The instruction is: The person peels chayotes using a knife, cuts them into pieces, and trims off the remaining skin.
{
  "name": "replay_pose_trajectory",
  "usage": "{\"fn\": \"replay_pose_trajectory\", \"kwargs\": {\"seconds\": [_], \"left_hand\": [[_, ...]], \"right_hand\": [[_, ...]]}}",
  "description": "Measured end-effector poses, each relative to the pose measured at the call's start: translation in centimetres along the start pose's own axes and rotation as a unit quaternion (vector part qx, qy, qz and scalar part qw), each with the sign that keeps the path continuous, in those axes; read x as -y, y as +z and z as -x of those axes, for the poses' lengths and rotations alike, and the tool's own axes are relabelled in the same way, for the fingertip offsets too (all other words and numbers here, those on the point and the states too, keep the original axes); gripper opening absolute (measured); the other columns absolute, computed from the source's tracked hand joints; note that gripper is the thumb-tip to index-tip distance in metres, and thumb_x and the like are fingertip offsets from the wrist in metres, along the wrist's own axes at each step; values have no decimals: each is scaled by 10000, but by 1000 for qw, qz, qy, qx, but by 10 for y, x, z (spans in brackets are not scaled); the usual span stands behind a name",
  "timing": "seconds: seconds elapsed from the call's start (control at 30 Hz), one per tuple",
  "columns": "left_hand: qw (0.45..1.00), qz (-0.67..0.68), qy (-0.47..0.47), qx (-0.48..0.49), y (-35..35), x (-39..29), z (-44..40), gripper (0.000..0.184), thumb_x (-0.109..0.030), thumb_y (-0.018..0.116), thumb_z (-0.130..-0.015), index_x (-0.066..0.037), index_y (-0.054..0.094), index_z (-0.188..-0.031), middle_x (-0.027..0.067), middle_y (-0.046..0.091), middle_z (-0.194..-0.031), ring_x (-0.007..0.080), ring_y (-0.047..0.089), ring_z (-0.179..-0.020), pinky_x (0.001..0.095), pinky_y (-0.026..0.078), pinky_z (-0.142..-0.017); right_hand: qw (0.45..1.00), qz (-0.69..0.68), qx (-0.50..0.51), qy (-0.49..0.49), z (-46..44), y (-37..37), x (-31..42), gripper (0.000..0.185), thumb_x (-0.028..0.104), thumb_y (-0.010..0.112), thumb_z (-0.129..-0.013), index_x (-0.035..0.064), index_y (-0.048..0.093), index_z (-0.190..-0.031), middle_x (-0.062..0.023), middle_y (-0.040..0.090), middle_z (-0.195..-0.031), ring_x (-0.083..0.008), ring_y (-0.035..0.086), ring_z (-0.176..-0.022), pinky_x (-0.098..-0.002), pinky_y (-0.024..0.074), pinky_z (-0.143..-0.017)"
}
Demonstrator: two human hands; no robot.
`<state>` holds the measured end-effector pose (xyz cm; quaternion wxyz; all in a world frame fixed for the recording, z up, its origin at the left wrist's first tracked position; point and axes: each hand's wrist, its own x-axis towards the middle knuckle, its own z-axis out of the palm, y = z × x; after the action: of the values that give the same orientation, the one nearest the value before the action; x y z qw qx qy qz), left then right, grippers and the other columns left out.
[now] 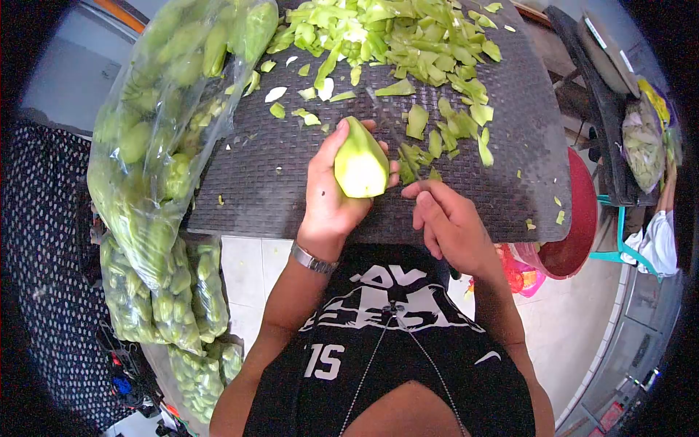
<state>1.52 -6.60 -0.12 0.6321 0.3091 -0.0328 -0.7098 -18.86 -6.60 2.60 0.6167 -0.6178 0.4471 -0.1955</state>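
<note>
A green vegetable [362,164], partly peeled with a pale cut face toward me, sits in my left hand [333,178], whose fingers wrap round it from below. To its right, my right hand [453,227] is closed in a pinch around a thin knife [397,138], blurred and hard to make out, its blade pointing up and left over the table. The knife and the vegetable look apart. Green peelings [415,36] are heaped at the far side of the dark woven table [269,167], with loose pieces scattered nearer my hands.
A clear plastic bag of green vegetables [156,124] lies over the table's left side. More filled bags [175,298] are below it. At the right stand a red basin [575,218] and a teal-framed stool [622,226]. A bag [644,142] rests at the far right.
</note>
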Motion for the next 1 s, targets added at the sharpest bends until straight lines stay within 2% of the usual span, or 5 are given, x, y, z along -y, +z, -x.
{"fn": "replay_pose_trajectory", "kwargs": {"seconds": [0.1,0.27,0.4,0.53,1.0], "left_hand": [[999,22,12,-24,6,-3,2,490,-527,565,-1011,-67,613,-1176,136,680,-976,318,691,-804,443,579,-736],[998,38,4,52,-19,-5,-7,535,-558,521,-1025,-62,643,-1184,106,685,-994,294,676,-865,411,564,-744],[999,5,51,-11,-4,-2,-9,524,-553,504,-1034,-83,623,-1233,126,678,-1008,310,667,-864,457,566,-772],[996,35,80,-5,-6,3,-12,474,-514,499,-1046,-109,596,-1272,132,674,-1010,333,671,-905,514,565,-816],[993,29,118,0,0,9,-19,437,-499,446,-1076,-113,592,-1221,123,682,-993,337,697,-888,514,592,-824]], "right_hand": [[999,6,-43,23,10,-14,15,398,379,543,-1070,28,591,-1251,-44,609,-759,-73,556,-661,-272,425,-561],[970,-241,2,-40,14,-25,31,366,367,544,-1072,51,556,-1256,19,515,-763,-48,443,-539,-243,354,-498],[988,-140,57,20,-7,-10,-1,394,404,496,-1090,52,536,-1262,5,534,-761,-101,496,-568,-275,403,-556],[996,-5,5,-84,-6,26,-5,457,399,459,-1101,10,464,-1341,-79,590,-712,-194,581,-582,-372,442,-583],[995,-28,16,-91,-19,35,-13,623,492,350,-1102,-49,384,-1410,-127,576,-716,-244,589,-618,-381,449,-592]]}}
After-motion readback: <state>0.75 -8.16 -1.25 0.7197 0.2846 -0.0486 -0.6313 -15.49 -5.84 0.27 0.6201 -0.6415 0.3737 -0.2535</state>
